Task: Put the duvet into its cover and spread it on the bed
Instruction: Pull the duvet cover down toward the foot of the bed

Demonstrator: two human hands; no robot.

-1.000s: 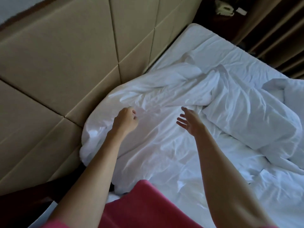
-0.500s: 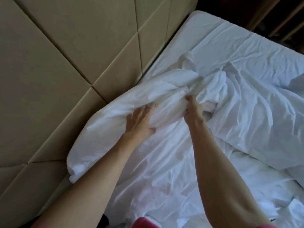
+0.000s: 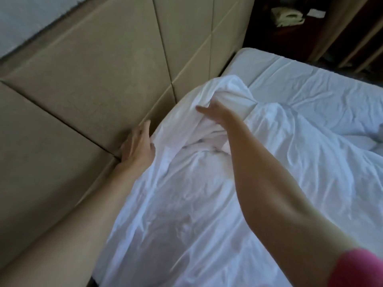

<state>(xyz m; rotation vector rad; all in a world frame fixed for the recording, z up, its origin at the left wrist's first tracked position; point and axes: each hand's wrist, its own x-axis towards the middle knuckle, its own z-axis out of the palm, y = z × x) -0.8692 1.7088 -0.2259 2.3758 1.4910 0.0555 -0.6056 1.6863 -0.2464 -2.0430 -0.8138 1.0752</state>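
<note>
The white duvet in its cover point(image 3: 196, 193) lies crumpled along the head end of the bed, its top edge bunched into a raised fold point(image 3: 226, 90). My left hand point(image 3: 137, 146) lies at the duvet's left edge, fingers straight, wedged between the fabric and the headboard. My right hand point(image 3: 215, 112) rests flat on the raised fold, fingers stretched out towards the left. Neither hand plainly grips the fabric. The white fitted sheet point(image 3: 310, 83) shows bare beyond the fold.
A beige padded headboard point(image 3: 93, 79) of angled panels runs along the left. At the top right, a dark nightstand holds a pale telephone point(image 3: 288, 16), with curtains point(image 3: 352, 27) beside it. More bunched white bedding point(image 3: 362, 139) lies at the right edge.
Both hands have let go of the bunched fold they held half a second ago. The left hand moved out to the duvet's edge by the headboard; the right now lies flat on the fold.
</note>
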